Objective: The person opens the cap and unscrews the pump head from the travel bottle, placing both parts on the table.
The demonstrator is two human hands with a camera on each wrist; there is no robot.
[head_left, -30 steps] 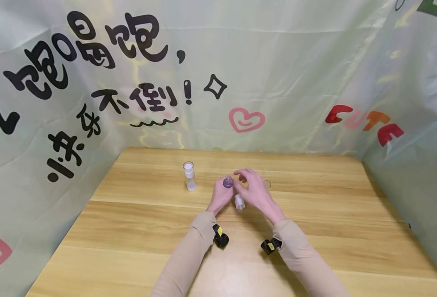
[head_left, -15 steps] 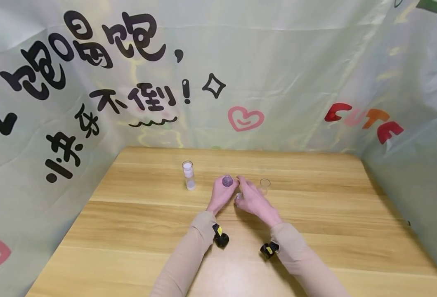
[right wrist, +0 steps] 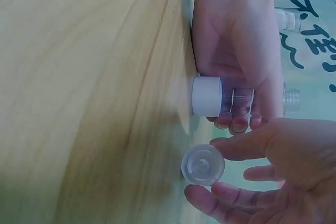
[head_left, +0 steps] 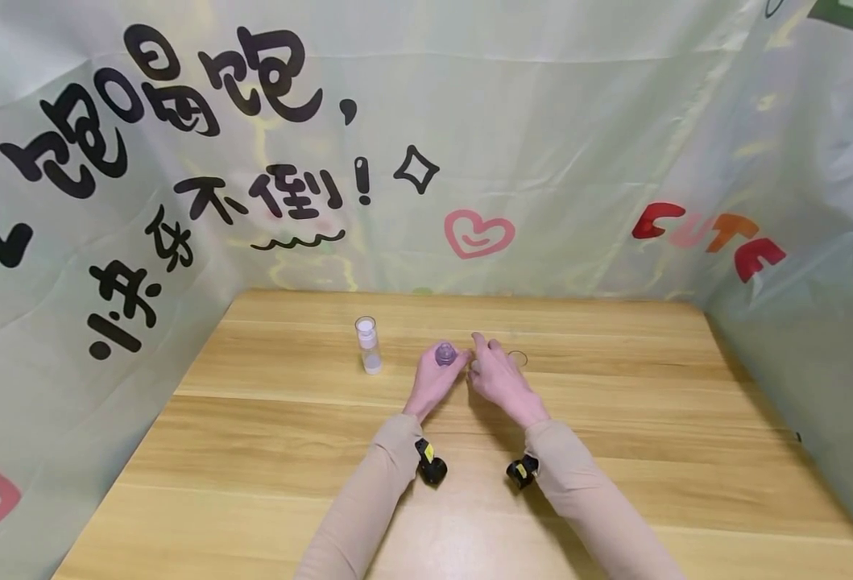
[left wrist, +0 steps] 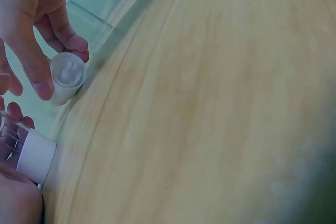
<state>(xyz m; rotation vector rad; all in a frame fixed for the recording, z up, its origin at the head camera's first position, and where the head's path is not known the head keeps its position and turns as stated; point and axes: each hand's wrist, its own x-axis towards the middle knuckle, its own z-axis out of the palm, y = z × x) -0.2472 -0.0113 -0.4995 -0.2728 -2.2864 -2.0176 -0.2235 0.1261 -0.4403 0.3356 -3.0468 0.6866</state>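
My left hand (head_left: 433, 377) grips a clear bottle (right wrist: 206, 96) with a white base, upright at the table surface. Its threaded neck (right wrist: 292, 99) shows uncovered above the fingers in the right wrist view. Just to the right, my right hand (head_left: 497, 379) pinches a small white pump top (right wrist: 203, 164) between thumb and fingers. The hollow end of this piece faces the camera in the left wrist view, beside the bottle. In the head view the fingers mostly hide the pump top.
An assembled bottle (head_left: 370, 346) with a white pump and clear cover stands on the wooden table (head_left: 288, 451) to the left. A clear cap (head_left: 518, 358) stands behind my right hand. Printed cloth walls (head_left: 578, 161) enclose the back and sides.
The white pump top stood on the table between my hands; my right hand reached down, took hold of it and moved forward with it. My left hand kept its grip on the bottle.
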